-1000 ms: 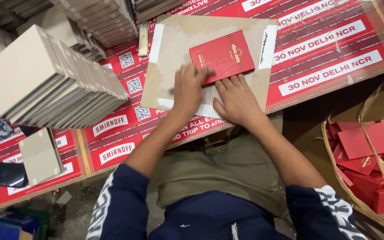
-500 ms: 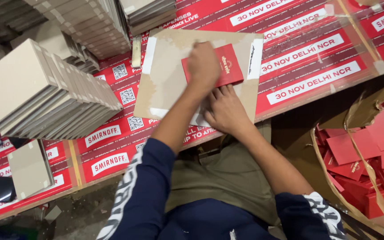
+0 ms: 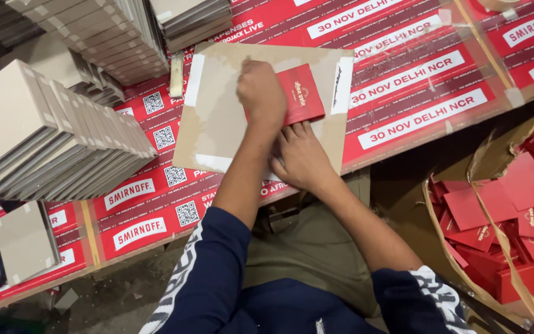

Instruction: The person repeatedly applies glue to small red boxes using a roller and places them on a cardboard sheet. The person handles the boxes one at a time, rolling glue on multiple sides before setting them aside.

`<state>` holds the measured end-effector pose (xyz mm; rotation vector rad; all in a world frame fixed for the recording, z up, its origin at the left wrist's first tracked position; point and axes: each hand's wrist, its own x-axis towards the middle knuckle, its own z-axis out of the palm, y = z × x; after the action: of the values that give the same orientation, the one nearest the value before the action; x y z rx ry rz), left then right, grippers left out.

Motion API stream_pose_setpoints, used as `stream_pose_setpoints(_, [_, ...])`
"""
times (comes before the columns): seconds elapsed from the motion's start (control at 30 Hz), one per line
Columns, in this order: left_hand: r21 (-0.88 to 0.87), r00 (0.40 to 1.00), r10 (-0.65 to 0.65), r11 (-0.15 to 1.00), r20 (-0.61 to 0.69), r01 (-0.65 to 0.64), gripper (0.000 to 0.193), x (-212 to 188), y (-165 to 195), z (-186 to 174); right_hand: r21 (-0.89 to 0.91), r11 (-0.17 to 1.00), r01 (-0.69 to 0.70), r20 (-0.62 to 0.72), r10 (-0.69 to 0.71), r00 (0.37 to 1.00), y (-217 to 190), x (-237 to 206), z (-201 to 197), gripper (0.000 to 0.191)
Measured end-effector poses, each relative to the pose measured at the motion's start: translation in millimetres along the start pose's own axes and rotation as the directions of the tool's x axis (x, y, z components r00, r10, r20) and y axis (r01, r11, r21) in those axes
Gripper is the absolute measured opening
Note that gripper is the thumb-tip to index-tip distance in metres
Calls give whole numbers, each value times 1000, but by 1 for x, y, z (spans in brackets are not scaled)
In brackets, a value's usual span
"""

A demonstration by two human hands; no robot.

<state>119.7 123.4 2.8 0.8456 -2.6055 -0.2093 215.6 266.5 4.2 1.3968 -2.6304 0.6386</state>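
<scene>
Nearest: right hand [image 3: 301, 158] lies flat, fingers together, on the near edge of the brown cardboard sheet [image 3: 217, 117], fingertips touching the lower edge of the red card cover [image 3: 301, 93]; it grips nothing, just pins. Left hand [image 3: 261, 93] is just beyond it, curled into a loose fist, pressing down on the left half of the red cover; cannot tell if anything is tucked inside the fist. Red cover sits face up on the cardboard sheet, right of centre, slightly skewed to the sheet's edges. Sheet lies on the bench [image 3: 415, 80], which is covered in red printed banner; white tape strips run along the sheet's left and right edges. My read: this is a press-and-smooth step on the cover. To do it well, keep the right hand planted so neither cover nor sheet creeps, run the left hand from the spine side outward in one even stroke, pressure through the knuckles or heel rather than fingertips so no dents show. Check that the cover's edges stay square before bearing down hard; the skew now is small but would get locked in. To the right, below bench level, an open carton [image 3: 495, 229] holds a loose heap of similar red covers. Left side of the bench: slanted stack of grey boards [image 3: 57, 142], one single grey board [image 3: 26, 241] nearer. Far side: more grey board stacks [image 3: 106, 31], and a small pale tool [image 3: 177, 74] just beside the sheet's far left corner, kind unclear.
</scene>
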Motion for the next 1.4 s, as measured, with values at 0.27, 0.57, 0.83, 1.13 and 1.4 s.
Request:
stream_pose_setpoints(0.27, [-200, 832, 555, 816, 11, -542, 26, -24, 57, 0, 92, 996, -20, 60, 14, 998, 7, -5, 2, 53])
stream_pose_setpoints(0.57, [-393, 583, 812, 550, 43, -737, 27, -56, 7, -34, 12, 992, 124, -148, -121, 982, 8, -10, -12, 54])
stream_pose_setpoints(0.83, [-196, 623, 782, 610, -12, -768, 36, -18, 3, -37, 25, 1000, -13, 26, 13, 1000, -2, -5, -16, 60])
stream_pose_setpoints(1.13, [-520, 234, 969, 240, 78, -820, 31, -30, -33, -42, -94, 992, -89, 289, 113, 951, -6, -3, -14, 65])
stream_pose_setpoints(1.4, [-591, 392, 913, 255, -115, -765, 34, 15, -44, -48, -112, 994, 17, 100, -6, 995, -15, 2, -7, 71])
